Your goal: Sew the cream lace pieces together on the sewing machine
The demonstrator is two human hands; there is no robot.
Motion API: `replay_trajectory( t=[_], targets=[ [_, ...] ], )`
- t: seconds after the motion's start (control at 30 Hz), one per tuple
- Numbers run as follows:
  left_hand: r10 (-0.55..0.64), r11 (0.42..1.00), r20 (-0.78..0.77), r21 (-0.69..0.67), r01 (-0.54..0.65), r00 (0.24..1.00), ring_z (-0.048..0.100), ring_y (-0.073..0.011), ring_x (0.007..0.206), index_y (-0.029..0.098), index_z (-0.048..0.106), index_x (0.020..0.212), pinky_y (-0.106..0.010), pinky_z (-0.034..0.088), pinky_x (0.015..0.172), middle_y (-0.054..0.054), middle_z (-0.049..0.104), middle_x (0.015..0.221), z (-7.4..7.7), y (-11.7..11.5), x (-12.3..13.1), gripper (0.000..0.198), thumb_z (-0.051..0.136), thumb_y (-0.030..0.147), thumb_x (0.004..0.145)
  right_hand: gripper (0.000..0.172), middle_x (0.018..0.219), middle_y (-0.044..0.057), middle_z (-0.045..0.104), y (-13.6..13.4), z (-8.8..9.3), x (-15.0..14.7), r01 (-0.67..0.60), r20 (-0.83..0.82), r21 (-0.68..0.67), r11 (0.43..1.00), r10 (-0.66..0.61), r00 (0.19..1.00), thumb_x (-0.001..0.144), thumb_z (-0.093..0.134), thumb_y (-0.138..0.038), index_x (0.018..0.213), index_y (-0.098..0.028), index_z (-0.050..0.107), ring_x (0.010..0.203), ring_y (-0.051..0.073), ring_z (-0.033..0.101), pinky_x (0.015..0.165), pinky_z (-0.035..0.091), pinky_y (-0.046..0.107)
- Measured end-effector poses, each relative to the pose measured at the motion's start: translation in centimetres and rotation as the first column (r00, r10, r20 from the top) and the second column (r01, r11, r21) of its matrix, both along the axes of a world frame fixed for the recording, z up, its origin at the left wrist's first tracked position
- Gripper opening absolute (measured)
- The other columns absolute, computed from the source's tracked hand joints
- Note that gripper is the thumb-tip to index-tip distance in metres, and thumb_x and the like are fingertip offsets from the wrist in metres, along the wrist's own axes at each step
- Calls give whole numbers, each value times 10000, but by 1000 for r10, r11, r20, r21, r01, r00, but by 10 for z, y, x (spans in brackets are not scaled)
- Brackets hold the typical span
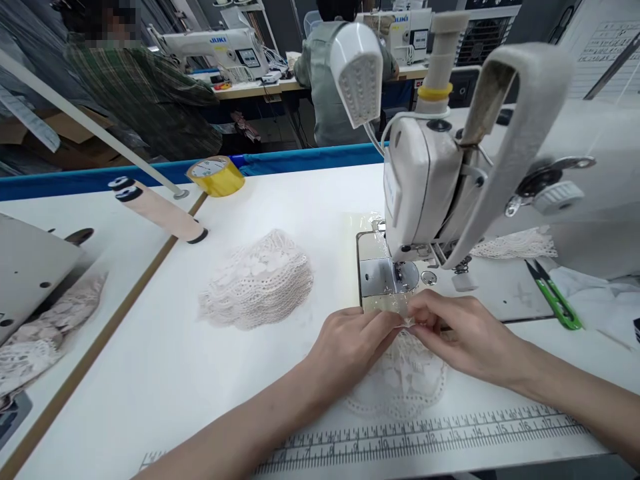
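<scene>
A white lace piece (407, 380) lies in front of the sewing machine (425, 180), its upper edge pinched between both hands. My left hand (350, 340) holds that edge from the left, fingers closed on it. From the right, my right hand (457, 333) pinches the same edge between thumb and fingers. Both hands are just in front of the metal needle plate (383, 277), with the fingertips almost touching each other. To the left on the white table (200, 380) rests a stack of cream lace pieces (260, 280).
Green-handled snips (555, 297) lie at the right near white cloth. More lace (520, 243) sits behind them. A thread cone (160, 210) and yellow tape roll (217, 177) are at the back left. A printed ruler (400, 440) runs along the front edge. Two people sit beyond.
</scene>
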State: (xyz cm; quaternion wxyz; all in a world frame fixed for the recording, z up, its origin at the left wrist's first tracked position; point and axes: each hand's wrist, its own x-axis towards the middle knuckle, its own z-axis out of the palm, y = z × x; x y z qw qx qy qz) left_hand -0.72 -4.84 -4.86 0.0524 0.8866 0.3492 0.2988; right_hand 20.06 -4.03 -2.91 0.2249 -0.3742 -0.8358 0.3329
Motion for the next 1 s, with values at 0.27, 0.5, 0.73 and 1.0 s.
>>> replay_trajectory(
  t=[0.27, 0.5, 0.73, 1.0],
  targets=[
    [-4, 999, -6, 38, 5, 1000, 586, -82, 541, 172, 540, 940, -219, 460, 520, 34, 676, 733, 1, -1, 0, 76, 465, 163, 941, 95, 697, -17, 592, -2, 0, -3, 30, -13, 8, 1000, -30, 999, 886, 441, -177, 964, -225, 464, 588, 135, 578, 538, 441, 262],
    [7, 998, -5, 54, -7, 1000, 570, -74, 520, 172, 556, 942, -219, 463, 515, 39, 666, 707, 2, -3, 1, 111, 446, 161, 947, 55, 751, 10, 620, -5, 0, -2, 34, -33, 43, 998, -32, 999, 905, 439, -199, 942, -220, 474, 607, 137, 587, 541, 466, 272],
    [18, 994, -5, 111, -18, 1000, 529, -64, 497, 173, 557, 935, -209, 432, 495, 38, 654, 691, 4, -4, 2, 143, 418, 145, 949, 84, 740, 4, 627, -5, 2, -3, 17, -38, 114, 993, -13, 999, 912, 437, -201, 972, -215, 494, 600, 129, 580, 543, 475, 268],
    [15, 989, 6, 149, -15, 1000, 472, -65, 468, 168, 549, 926, -214, 400, 487, 44, 638, 660, 8, -5, 2, 116, 436, 168, 952, 127, 756, 14, 641, -7, 1, -2, 2, -48, 174, 985, 6, 999, 921, 426, -191, 1005, -200, 521, 603, 129, 581, 526, 462, 266]
  ],
)
